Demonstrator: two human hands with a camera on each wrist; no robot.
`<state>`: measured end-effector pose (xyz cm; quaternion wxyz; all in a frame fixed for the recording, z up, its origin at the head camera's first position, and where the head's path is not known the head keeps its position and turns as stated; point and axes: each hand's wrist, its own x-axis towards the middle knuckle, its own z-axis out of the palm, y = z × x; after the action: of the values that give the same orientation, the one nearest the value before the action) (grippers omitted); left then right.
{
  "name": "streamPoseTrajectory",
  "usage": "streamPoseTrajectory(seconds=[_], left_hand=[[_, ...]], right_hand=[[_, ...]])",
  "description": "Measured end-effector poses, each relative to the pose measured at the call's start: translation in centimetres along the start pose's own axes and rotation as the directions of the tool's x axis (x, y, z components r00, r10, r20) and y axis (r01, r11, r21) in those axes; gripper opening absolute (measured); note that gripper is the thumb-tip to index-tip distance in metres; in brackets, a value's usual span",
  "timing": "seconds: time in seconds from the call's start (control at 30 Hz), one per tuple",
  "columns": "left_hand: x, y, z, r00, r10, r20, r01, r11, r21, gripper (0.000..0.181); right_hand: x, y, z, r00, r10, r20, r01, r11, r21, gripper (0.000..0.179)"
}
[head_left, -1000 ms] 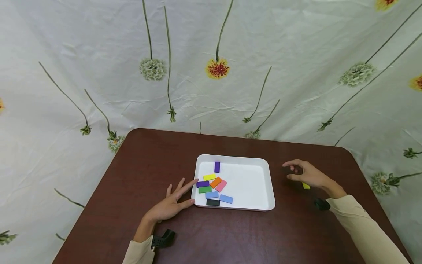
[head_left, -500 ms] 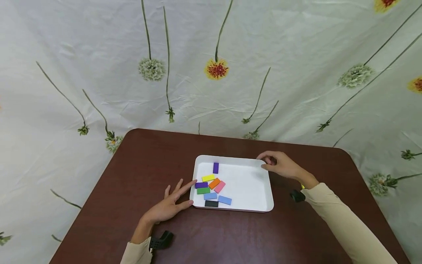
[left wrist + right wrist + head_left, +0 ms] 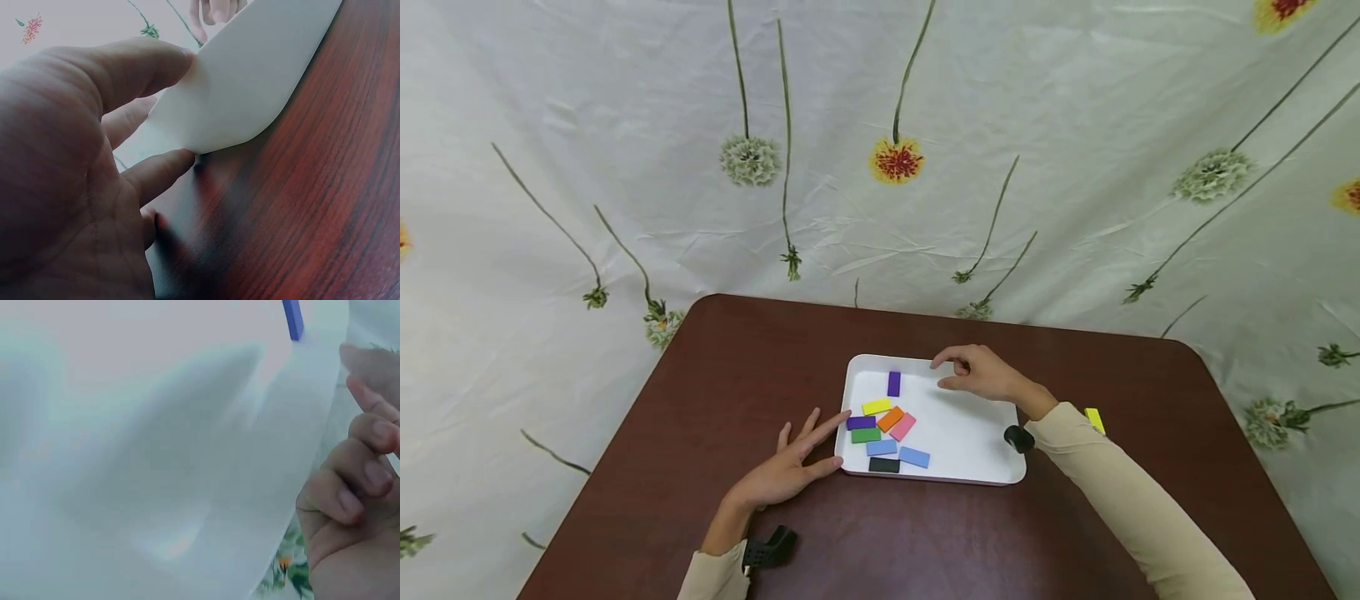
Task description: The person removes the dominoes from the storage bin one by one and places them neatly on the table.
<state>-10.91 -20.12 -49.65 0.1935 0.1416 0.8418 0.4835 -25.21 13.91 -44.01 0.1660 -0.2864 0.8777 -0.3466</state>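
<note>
Beige sleeves (image 3: 1120, 496) are showing nearest, a black wrist device (image 3: 770, 547) sitting by the left wrist. Just beyond, the left hand (image 3: 778, 477) is touching the left side of a white tray (image 3: 966, 437) with thumb and index finger, its fingers spreading wide and gripping nothing. The tray is resting on a dark brown table (image 3: 925, 542). Inside, towards the left, a black block (image 3: 884, 465) is lying closest to the near wall; two blue blocks (image 3: 914, 457), a green block (image 3: 866, 435) and a purple block (image 3: 861, 423) are lying beyond it. A pink block (image 3: 902, 427) and an orange block (image 3: 891, 419) are slanting beside these, with a yellow block (image 3: 876, 407) just past them. Right of the tray, a second yellow block (image 3: 1094, 420) is lying on the table. Farther away, the right hand (image 3: 988, 372) is hovering over the tray's far side, thumb and index finger standing apart and holding nothing. A second purple block (image 3: 894, 384) is lying left of its fingertips, near the far wall. Behind, a flower-printed cloth (image 3: 850, 208) is hanging.
</note>
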Motion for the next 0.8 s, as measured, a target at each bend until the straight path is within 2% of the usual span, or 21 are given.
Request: streamPoseTrajectory(seconds=[0.37, 0.6, 0.8], left_hand=[[0.1, -0.2, 0.0, 1.000, -0.018, -0.001, 0.018, 1.000, -0.008, 0.067], [0.2, -0.5, 0.1, 1.000, -0.028, 0.006, 0.028, 1.000, 0.003, 0.069], [0.2, -0.4, 0.1, 0.999, -0.036, 0.015, 0.036, 0.999, 0.010, 0.069]], right_hand=[[3.2, -0.8, 2.8, 1.000, 0.006, 0.005, -0.006, 0.998, -0.059, 0.026], [4.1, -1.7, 4.4, 0.999, 0.035, -0.009, -0.036, 0.995, -0.092, 0.032], [4.5, -2.1, 5.3, 0.995, 0.087, -0.045, -0.092, 0.988, -0.126, 0.035]])
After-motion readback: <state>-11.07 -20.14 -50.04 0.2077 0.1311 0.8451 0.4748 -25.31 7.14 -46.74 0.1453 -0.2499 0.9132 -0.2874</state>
